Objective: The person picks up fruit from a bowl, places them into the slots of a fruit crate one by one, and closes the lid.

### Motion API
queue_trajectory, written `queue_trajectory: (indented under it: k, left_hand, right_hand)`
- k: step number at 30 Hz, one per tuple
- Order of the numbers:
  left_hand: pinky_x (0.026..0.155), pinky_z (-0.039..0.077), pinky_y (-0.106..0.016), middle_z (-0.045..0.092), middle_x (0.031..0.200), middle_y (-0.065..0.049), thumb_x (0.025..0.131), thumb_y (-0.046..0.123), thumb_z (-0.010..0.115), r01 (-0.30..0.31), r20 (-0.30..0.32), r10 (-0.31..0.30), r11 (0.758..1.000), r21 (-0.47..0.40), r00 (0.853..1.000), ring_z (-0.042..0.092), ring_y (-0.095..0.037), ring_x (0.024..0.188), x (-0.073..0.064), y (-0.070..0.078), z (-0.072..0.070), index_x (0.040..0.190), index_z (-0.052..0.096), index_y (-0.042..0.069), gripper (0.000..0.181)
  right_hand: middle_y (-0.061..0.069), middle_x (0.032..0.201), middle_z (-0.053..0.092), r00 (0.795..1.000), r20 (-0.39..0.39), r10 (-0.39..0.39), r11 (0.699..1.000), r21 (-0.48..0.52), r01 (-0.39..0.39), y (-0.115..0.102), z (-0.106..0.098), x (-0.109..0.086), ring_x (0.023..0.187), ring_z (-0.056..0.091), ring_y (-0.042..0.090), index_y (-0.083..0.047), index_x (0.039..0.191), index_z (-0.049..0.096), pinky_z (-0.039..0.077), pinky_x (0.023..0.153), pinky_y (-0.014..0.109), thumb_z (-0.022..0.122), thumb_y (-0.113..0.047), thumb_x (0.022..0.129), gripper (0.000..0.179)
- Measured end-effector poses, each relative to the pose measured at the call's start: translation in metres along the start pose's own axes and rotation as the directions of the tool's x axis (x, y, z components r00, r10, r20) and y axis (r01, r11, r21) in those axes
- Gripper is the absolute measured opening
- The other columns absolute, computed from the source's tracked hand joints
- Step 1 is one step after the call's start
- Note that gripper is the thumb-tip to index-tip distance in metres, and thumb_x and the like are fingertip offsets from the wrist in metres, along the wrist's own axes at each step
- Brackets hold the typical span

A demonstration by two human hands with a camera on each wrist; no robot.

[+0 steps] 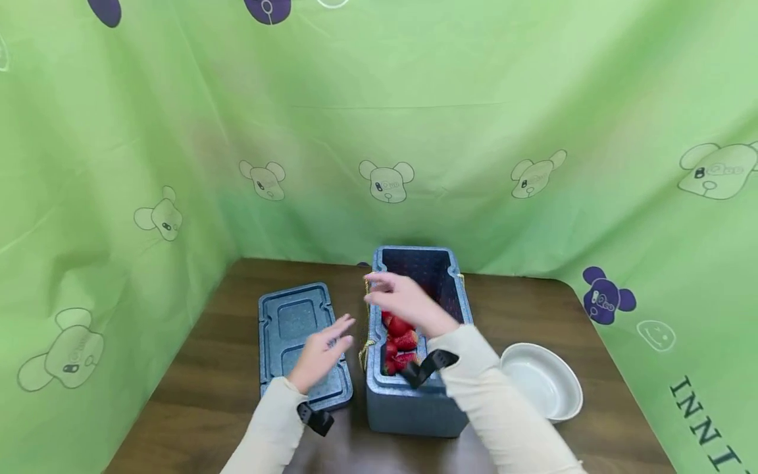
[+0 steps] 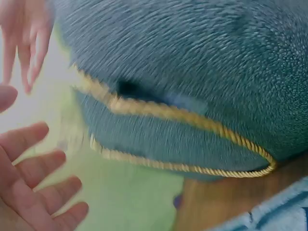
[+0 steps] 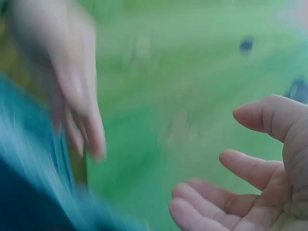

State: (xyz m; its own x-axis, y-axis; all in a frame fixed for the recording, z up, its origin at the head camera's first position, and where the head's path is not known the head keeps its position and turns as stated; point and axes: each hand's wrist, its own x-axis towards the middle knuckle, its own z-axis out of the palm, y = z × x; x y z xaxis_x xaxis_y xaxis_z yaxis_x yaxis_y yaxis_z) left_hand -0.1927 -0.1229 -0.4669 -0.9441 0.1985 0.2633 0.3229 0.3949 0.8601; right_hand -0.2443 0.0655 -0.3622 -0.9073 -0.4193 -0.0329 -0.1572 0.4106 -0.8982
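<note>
A blue-grey speckled foam box stands uncovered, with red strawberries in its near part. Over the box's left rim reaches my right hand, fingers spread toward the left and holding nothing. My left hand, likewise empty, hovers above the box's lid, which lies flat to the left. In the left wrist view, that hand's fingers spread beside the box wall and its twisted gold cord. The right wrist view shows the right hand's loosely bent fingers around nothing.
To the right of the box, a white bowl stands partly behind the right sleeve. Green cloth with bear prints hangs around the back and sides of the brown wooden table.
</note>
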Motion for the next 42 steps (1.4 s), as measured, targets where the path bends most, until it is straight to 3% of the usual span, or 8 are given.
queue_trajectory:
  k: [3, 10, 14, 18, 22, 26, 36, 42]
  left_hand:
    - [0.105, 0.035, -0.05, 0.05, 0.135, -0.024, 0.096, 0.01, 0.052, 0.131, -0.137, -0.136, 0.99, -0.051, 0.981, 0.045, -0.038, 0.127, -0.009, -0.014, -0.02, 0.131, 0.055, -0.005, 0.038]
    - [0.109, 0.028, -0.052, 0.042, 0.139, -0.029, 0.098, 0.012, 0.044, 0.373, -0.264, -0.395, 0.919, -0.131, 0.88, 0.036, -0.043, 0.132, -0.037, -0.045, -0.065, 0.137, 0.043, -0.009, 0.045]
    - [0.111, 0.022, -0.053, 0.03, 0.145, -0.031, 0.101, 0.016, 0.038, 0.472, -0.211, -0.504, 0.862, -0.185, 0.838, 0.027, -0.047, 0.135, -0.055, -0.063, -0.082, 0.141, 0.033, -0.014, 0.05]
    - [0.108, 0.023, -0.06, 0.018, 0.147, -0.037, 0.102, 0.022, 0.032, 0.57, -0.068, -0.603, 0.781, -0.257, 0.795, 0.018, -0.053, 0.135, -0.068, -0.083, -0.084, 0.145, 0.019, -0.015, 0.058]
    - [0.105, 0.025, -0.063, 0.009, 0.145, -0.043, 0.103, 0.026, 0.03, 0.612, 0.01, -0.654, 0.701, -0.367, 0.756, 0.012, -0.058, 0.133, -0.081, -0.099, -0.078, 0.145, 0.008, -0.016, 0.064]
    - [0.103, 0.03, -0.063, 0.006, 0.142, -0.047, 0.102, 0.027, 0.026, 0.631, 0.018, -0.689, 0.652, -0.422, 0.724, 0.017, -0.065, 0.127, -0.092, -0.112, -0.073, 0.143, 0.008, -0.019, 0.064]
    - [0.075, 0.047, -0.043, 0.036, 0.136, -0.04, 0.099, 0.034, 0.032, 0.699, -0.026, -0.736, 0.654, -0.289, 0.677, 0.06, -0.046, 0.1, -0.103, -0.12, -0.064, 0.138, 0.027, -0.016, 0.063]
    - [0.063, 0.049, -0.035, 0.057, 0.107, -0.032, 0.093, 0.019, 0.043, 0.664, -0.099, -0.709, 0.693, -0.282, 0.698, 0.059, -0.026, 0.078, -0.105, -0.127, -0.057, 0.131, 0.032, -0.017, 0.054]
  right_hand:
    - [0.02, 0.13, 0.056, 0.998, 0.028, -0.057, 0.998, 0.031, 0.056, -0.003, 0.037, -0.009, 0.117, 0.056, 0.034, -0.006, 0.138, 0.051, 0.046, 0.095, 0.047, 0.063, -0.016, 0.088, 0.053]
    - [0.03, 0.136, 0.046, 0.992, -0.031, -0.122, 0.958, 0.259, 0.125, 0.024, 0.121, -0.014, 0.123, 0.049, 0.044, 0.004, 0.14, 0.044, 0.045, 0.096, 0.049, 0.06, -0.004, 0.087, 0.056]
    - [0.032, 0.137, 0.045, 0.987, -0.135, -0.084, 0.93, 0.344, 0.126, 0.036, 0.159, -0.02, 0.124, 0.046, 0.047, 0.008, 0.138, 0.044, 0.043, 0.097, 0.052, 0.059, 0.0, 0.084, 0.057]
    - [0.033, 0.137, 0.042, 0.967, -0.252, -0.043, 0.964, 0.245, 0.107, 0.06, 0.184, -0.022, 0.127, 0.04, 0.049, 0.008, 0.135, 0.047, 0.036, 0.101, 0.058, 0.059, 0.0, 0.079, 0.058]
    - [0.039, 0.139, 0.033, 0.922, -0.384, 0.054, 0.995, 0.094, -0.019, 0.094, 0.199, -0.024, 0.128, 0.032, 0.054, 0.007, 0.135, 0.047, 0.031, 0.101, 0.062, 0.063, -0.002, 0.074, 0.064]
    - [0.048, 0.136, 0.026, 0.894, -0.425, 0.144, 0.989, 0.079, -0.122, 0.118, 0.209, -0.026, 0.125, 0.031, 0.061, 0.014, 0.135, 0.041, 0.033, 0.099, 0.064, 0.066, -0.004, 0.072, 0.069]
    - [0.048, 0.123, 0.04, 0.898, -0.393, 0.2, 0.977, 0.15, -0.152, 0.142, 0.216, -0.032, 0.117, 0.042, 0.057, 0.027, 0.13, 0.032, 0.035, 0.098, 0.06, 0.061, -0.002, 0.073, 0.07]
    - [0.042, 0.111, 0.052, 0.891, -0.425, 0.16, 0.986, 0.113, -0.123, 0.151, 0.214, -0.033, 0.107, 0.051, 0.054, 0.025, 0.122, 0.044, 0.04, 0.093, 0.059, 0.061, 0.001, 0.072, 0.059]
